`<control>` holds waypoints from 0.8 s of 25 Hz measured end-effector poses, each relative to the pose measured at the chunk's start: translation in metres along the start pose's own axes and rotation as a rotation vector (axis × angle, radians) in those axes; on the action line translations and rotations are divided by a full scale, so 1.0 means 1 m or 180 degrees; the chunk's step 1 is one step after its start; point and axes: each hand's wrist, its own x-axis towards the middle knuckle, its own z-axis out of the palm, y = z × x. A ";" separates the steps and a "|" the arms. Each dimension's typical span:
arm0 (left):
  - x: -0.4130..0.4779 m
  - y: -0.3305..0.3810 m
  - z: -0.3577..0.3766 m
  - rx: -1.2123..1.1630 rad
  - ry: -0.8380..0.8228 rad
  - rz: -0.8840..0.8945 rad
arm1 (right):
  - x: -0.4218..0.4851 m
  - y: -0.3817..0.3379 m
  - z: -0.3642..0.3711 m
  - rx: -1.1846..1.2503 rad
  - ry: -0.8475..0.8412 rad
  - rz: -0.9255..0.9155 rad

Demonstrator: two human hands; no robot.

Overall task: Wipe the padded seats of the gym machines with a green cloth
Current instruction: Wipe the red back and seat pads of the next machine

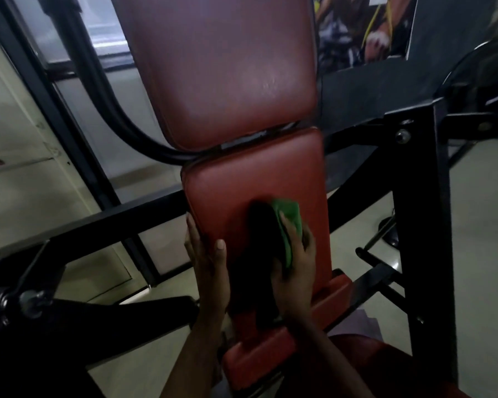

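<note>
Strokes: keep right hand (295,265), clamped on green cloth (291,214), flat against red seat pad (256,173); left hand (207,254) grips pad's edge for bracing.

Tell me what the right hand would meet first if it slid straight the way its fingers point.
The right hand, on the green cloth, would cross the red seat pad and probably meet the darker back pad; depth unclear.
</note>
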 end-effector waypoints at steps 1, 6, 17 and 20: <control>0.007 -0.001 0.001 -0.0076 0.0121 0.0117 | 0.014 -0.015 0.004 -0.0048 -0.0010 -0.0269; 0.029 -0.014 0.009 -0.0756 0.0214 0.0180 | 0.053 -0.048 0.049 -0.1160 -0.0550 -0.1556; 0.026 -0.022 0.020 0.0661 0.0690 0.0936 | 0.102 0.009 0.034 -0.1377 0.0226 -0.1153; 0.026 -0.020 0.020 0.0665 0.0728 0.0925 | 0.115 0.034 0.017 -0.1326 0.0380 -0.0723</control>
